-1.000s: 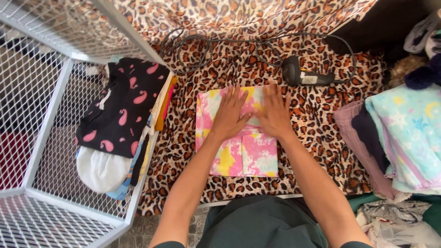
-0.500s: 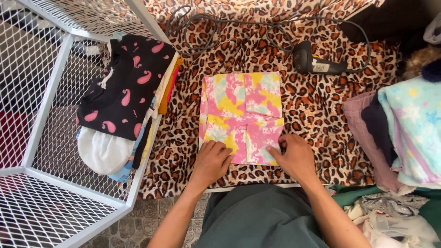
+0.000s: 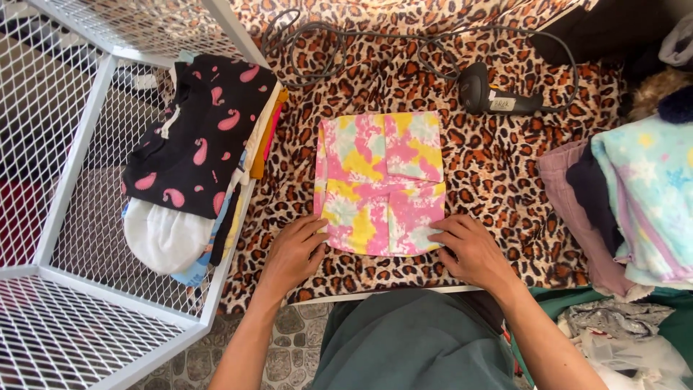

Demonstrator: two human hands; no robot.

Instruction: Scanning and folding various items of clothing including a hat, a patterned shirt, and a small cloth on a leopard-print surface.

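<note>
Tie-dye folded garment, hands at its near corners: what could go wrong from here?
1. The pink and yellow tie-dye folded garment has loose flaps on top; if the left hand and right hand lift it by the near corners, it may unfold.
2. The black handheld scanner and its cable lie just beyond; sliding the garment forward might snag them.

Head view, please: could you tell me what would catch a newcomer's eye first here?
The folded tie-dye garment in pink and yellow lies mid-table on a leopard-print cloth, with the left hand and right hand at its near corners. At left, a black paisley garment tops a pile in a white mesh bin. A black scanner lies beyond.
</note>
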